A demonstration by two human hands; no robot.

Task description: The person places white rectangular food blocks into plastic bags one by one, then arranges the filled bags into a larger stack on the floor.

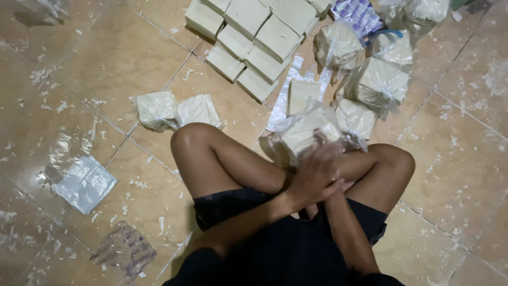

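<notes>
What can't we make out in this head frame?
- Right hand: head view, almost wholly hidden under the left hand.
- Grip on the bagged block: fingers motion-blurred.
- Block stack: cut off by the top edge.
- Bag contents at top right: cut off, glare.

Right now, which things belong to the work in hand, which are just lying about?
In hand:
left hand over the right hand, mostly hidden
bagged white block in clear plastic, at the hands
tied bagged blocks
bare white blocks in rows
flat clear bags

Lying about:
two wrapped lumps by the knee
crumpled clear bag
white scraps on the tiled floor
</notes>
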